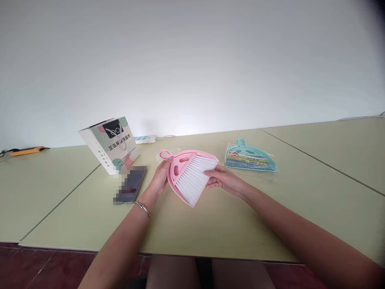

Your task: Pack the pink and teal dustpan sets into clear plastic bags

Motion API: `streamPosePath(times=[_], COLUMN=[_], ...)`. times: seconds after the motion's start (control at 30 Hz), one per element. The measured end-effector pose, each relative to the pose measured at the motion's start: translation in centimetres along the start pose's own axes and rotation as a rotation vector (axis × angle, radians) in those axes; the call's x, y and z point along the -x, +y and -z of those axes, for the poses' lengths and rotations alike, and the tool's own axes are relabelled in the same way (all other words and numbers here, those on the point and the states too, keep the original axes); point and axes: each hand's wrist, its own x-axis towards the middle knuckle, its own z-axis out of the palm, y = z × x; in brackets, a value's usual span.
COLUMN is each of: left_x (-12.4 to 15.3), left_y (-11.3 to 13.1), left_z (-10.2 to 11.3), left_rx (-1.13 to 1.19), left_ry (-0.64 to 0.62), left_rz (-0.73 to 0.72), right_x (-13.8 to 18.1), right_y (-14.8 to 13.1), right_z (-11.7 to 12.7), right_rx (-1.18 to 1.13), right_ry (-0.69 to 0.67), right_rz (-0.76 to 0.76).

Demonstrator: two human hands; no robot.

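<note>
A pink dustpan [173,181] with a white-bristled brush [192,174] nested in it is held up between my hands above the table. My left hand [161,176] grips the dustpan beside its looped handle, the fingers partly hidden underneath. On the opposite side, my right hand [222,176] is closed on the wide edge, thumb on the bristles and fingers behind the pan. To the right lies a teal dustpan set [251,156] in a clear plastic wrapper with a printed label.
A paper gift bag [120,140] with rope handles stands at the left, with a phone [132,184] lying in front of it. A white power strip [146,139] sits by the wall. An orange object with a black cord [27,151] lies far left. The table [210,237] has panel seams.
</note>
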Motion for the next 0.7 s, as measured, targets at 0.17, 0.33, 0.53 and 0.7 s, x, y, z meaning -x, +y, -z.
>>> streamPosePath(times=[0.17,0.33,0.53,0.7], left_x=[0.6,2.0,2.5,2.6], left_y=[0.2,0.2,-0.5,-0.5], left_z=[-0.7,-1.9,-1.8,-2.2], left_rx=[0.048,0.033,-0.019,0.003], left_ry=[-0.075,-0.304,-0.499,-0.584], left_rz=[-0.045,-0.073,-0.087,-0.302], right_x=[-0.3,0.8,1.2,1.0], right_y=[0.5,-0.2,-0.5,-0.4], right_z=[0.1,-0.1,-1.0,-1.0], right_rx=[0.513,1.028,1.124,0.890], right_ry=[0.655,0.603,0.234,0.240], right_rz=[0.625,0.943,0.898,0.942])
